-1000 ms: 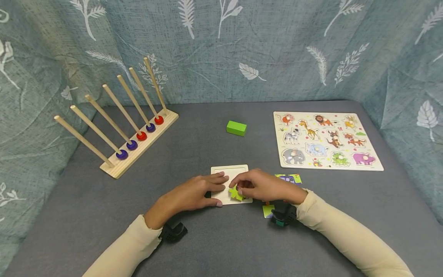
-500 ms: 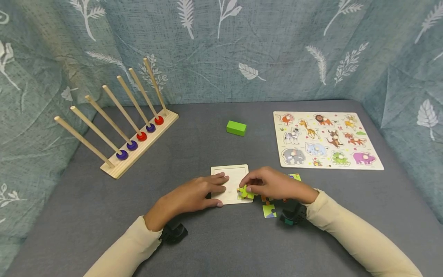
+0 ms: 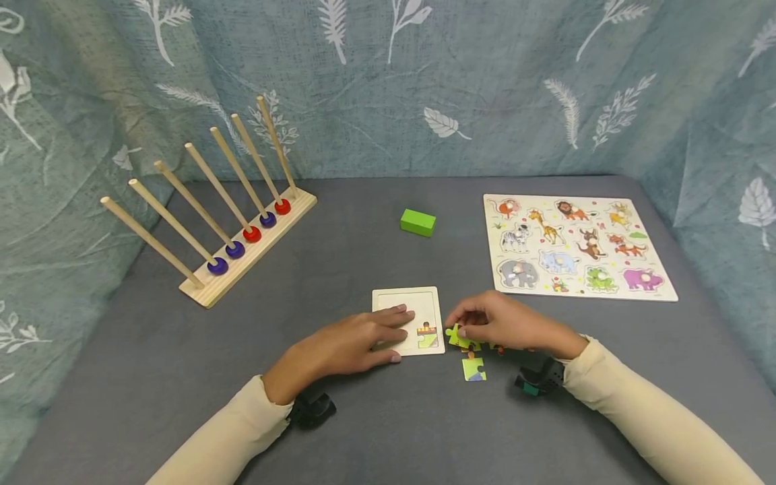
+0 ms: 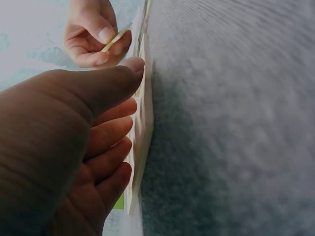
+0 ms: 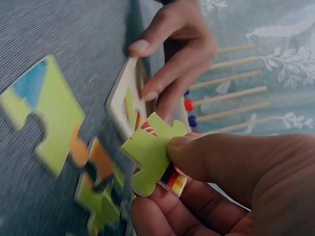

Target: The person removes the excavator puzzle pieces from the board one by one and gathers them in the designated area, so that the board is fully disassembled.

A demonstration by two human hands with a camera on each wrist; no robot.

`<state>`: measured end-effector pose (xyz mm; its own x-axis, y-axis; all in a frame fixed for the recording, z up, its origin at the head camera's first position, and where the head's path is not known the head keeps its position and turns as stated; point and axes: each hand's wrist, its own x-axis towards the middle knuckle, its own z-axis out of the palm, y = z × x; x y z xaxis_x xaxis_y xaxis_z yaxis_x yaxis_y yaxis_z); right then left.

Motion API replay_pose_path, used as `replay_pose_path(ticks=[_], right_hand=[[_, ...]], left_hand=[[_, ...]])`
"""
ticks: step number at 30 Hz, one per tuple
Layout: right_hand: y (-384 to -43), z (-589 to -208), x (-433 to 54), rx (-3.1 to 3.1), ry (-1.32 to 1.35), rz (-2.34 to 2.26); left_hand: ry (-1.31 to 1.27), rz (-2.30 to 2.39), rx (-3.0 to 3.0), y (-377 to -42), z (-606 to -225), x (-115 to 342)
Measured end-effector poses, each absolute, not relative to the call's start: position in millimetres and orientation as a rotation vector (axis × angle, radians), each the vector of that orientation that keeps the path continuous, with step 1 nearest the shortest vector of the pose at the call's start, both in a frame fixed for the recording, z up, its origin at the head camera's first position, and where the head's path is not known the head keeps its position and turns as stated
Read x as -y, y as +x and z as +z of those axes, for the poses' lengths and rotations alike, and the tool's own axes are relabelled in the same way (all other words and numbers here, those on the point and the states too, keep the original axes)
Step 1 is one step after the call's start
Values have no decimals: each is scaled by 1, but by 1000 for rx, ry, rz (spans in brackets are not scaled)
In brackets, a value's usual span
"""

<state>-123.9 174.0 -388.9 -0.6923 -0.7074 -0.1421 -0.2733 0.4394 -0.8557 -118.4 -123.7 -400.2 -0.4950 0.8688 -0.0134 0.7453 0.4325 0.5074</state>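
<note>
My left hand (image 3: 358, 342) rests on a small wooden puzzle tray (image 3: 388, 296), fingers stretched over its left part. In the tray's lower right corner lies a jigsaw piece (image 3: 428, 341), lime green with a red and orange band. Just right of the tray, my right hand (image 3: 512, 325) pinches a lime green jigsaw piece (image 5: 152, 157) between thumb and fingers. Its printed face has red-and-white stripes and a dark, red and yellow part. Below that hand lies a loose green and blue piece (image 3: 474, 369). More loose pieces (image 5: 101, 201) lie close by, partly hidden by the hand.
A peg stand (image 3: 242, 259) with red and blue rings stands at the back left. A green block (image 3: 417, 222) lies behind the tray. An animal peg puzzle board (image 3: 576, 246) lies at the back right. A patterned curtain (image 3: 388, 101) hangs behind the table.
My right hand has moved right, off the tray, carrying the pinched jigsaw piece. The piece in the tray's corner has come into full view. My left hand stays on the tray.
</note>
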Motion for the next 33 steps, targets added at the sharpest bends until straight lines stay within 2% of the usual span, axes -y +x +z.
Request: replay_pose_path(ticks=[7,33], right_hand=[[-121,-385,-190,-2211,-804,-1196],[-108,-382,-208,-2197,-865,-1174]], left_hand=[[1460,670,-2429,-125,-400,120],[1387,572,-2415,-129,-401,114]])
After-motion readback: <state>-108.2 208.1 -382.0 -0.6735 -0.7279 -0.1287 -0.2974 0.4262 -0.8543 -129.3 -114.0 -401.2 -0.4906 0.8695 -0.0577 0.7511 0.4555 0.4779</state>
